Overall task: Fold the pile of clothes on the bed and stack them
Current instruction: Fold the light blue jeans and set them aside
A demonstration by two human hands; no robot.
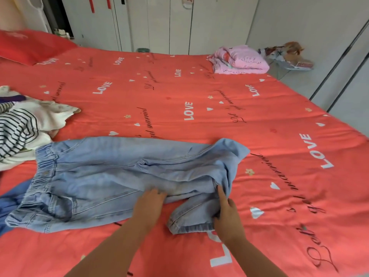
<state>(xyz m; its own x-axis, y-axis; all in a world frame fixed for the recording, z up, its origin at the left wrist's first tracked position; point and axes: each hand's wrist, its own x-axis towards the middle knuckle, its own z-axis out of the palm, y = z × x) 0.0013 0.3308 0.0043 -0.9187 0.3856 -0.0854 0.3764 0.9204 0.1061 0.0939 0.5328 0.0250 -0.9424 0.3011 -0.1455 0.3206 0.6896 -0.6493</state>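
In the head view I see one pair of light blue jeans [111, 176] lying on the red bed [179, 92]. Their long way runs side to side. The waist is at 9 o'clock and the legs go out to 3 o'clock. One leg is bent back toward me, with its cuff at 5 o'clock.

There are two hands. The left hand [148, 204] lies flat on the middle of the jeans with straight fingers. The right hand [225, 210] holds the bent leg just above the cuff. It is the nearer one, so I think it should pull that leg straight.

At 9 o'clock is one messy pile [30, 124] with a striped top [16, 134] in it. I cannot count its pieces. One blue cloth [12, 204] peeks out under the waist. One folded pink bundle [241, 58] sits far off at 1 o'clock.
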